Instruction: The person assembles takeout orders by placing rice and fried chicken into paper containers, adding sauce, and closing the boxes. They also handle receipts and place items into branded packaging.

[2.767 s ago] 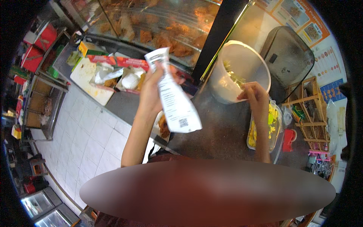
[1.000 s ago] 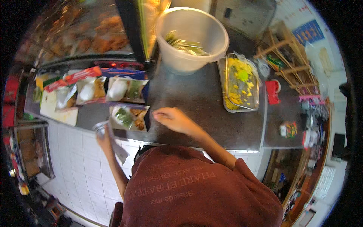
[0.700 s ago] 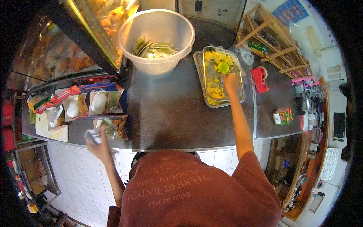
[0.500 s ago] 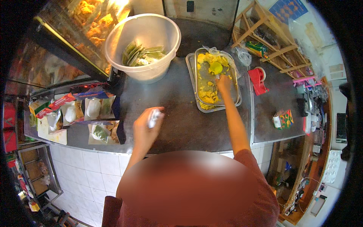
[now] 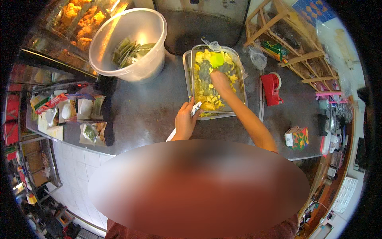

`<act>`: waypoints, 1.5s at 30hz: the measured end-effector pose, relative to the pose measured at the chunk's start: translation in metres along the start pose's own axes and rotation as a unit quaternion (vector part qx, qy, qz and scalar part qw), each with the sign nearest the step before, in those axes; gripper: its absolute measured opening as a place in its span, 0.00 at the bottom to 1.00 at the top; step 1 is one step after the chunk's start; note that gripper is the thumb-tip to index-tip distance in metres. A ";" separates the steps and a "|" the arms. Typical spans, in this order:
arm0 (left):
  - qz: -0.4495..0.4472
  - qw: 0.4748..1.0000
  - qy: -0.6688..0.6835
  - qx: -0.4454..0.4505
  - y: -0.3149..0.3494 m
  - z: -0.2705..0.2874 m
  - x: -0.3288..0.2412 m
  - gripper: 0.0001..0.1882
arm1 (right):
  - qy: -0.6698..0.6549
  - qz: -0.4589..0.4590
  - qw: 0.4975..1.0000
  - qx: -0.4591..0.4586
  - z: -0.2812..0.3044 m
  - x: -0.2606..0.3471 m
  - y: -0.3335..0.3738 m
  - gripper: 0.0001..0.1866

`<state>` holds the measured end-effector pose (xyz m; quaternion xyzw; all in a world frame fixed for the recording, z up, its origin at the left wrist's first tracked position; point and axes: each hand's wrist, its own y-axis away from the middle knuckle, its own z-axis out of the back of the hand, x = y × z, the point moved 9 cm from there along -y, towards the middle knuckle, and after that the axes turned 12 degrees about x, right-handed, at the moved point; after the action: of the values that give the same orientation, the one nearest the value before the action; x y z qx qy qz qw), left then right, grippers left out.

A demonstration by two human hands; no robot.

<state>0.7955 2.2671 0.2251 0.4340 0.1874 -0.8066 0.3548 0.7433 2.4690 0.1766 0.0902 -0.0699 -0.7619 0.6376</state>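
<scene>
You're holding a white bag at the tray's near edge, other hand in the yellow food.
Left to right: white bucket (image 5: 131,40) sitting on the dark counter (image 5: 143,111); your left hand (image 5: 186,122) gripping the white bag (image 5: 193,110) shut-fisted; your right hand (image 5: 220,81) reaching into the metal tray (image 5: 189,85) of yellow pieces (image 5: 209,101), grip unclear; red tape dispenser (image 5: 271,88) sitting beside the tray.

A white paper bag (image 5: 193,110) was held flat and low near the middle of the frame, touching the tray's near edge. The metal tray (image 5: 190,85), full of yellow food pieces (image 5: 210,99), was placed just above it.
</scene>
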 end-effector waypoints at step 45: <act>0.324 0.937 -0.079 -0.106 0.252 0.201 0.136 0.17 | -0.840 0.123 0.353 0.393 0.036 0.345 0.112 0.11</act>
<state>0.8164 1.9178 0.2245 0.3665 0.0923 -0.6550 0.6544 0.7837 2.1095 0.2196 -0.3663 -0.8708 -0.2391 0.2243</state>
